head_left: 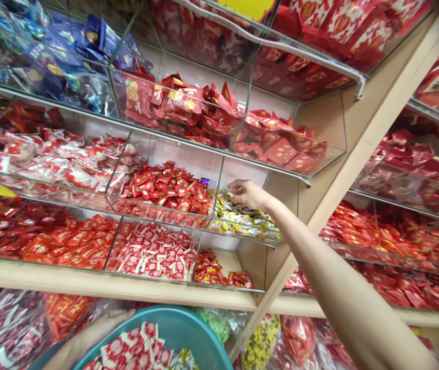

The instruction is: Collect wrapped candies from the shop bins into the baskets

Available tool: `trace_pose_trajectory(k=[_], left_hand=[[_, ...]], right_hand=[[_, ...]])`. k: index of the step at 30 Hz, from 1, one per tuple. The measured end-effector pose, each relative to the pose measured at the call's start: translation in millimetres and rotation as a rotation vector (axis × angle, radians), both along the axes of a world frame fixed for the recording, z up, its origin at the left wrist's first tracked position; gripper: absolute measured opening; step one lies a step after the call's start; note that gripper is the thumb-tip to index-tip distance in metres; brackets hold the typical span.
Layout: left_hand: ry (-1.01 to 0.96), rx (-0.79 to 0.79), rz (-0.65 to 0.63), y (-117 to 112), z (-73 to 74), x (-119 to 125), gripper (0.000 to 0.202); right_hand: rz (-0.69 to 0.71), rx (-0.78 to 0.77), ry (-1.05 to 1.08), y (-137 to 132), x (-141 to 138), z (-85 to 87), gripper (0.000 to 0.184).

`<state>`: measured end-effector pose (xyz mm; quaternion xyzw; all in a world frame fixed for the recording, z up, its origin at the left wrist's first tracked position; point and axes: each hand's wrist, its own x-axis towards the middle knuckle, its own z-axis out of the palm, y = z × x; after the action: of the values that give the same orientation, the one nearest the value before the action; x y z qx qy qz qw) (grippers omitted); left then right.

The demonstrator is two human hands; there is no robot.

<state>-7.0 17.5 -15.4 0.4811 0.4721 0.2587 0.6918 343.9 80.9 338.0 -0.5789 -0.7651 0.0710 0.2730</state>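
Note:
My right hand (248,194) is stretched up into a clear-walled shelf compartment, just above a heap of yellow-and-white wrapped candies (238,217). Its fingers are apart and slightly bent, and I see nothing between them. At the lower left, my left hand (113,322) grips the edge of a teal plastic basin (204,331), its fingertips partly hidden at the rim. Red-and-white wrapped candies (136,349) lie in the basin, with a few yellow-and-white ones beside them.
Red wrapped candies (169,187) fill the compartment left of my right hand. A glass shelf edge (281,172) runs above that hand. A slanted wooden post (330,190) stands to its right. Bagged yellow candies (261,341) sit below the shelves.

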Motion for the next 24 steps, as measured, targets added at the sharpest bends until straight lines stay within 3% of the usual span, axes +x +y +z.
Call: trace_pose_trajectory(k=[3,9,15,24], left_hand=[[-0.016,0.041,-0.06,1.3,-1.1,0.3,0.046],[0.02,0.049,0.069,5.4,-19.9,1.6,0.05],[0.037,0.047,0.122,13.4,-42.9,1.6,0.054],[0.059,0.004,0.048,11.5,-29.4,2.6,0.055]], right_hand=[[0.058,0.017,-0.077,13.1,0.3,-9.4,0.042],[0.104,0.02,-0.271,24.0,0.9,-12.3,0.032],[0.125,-0.053,-0.229,24.1,3.9,-9.7,0.037],[0.189,-0.113,-0.122,13.4,7.2,-8.1,0.035]])
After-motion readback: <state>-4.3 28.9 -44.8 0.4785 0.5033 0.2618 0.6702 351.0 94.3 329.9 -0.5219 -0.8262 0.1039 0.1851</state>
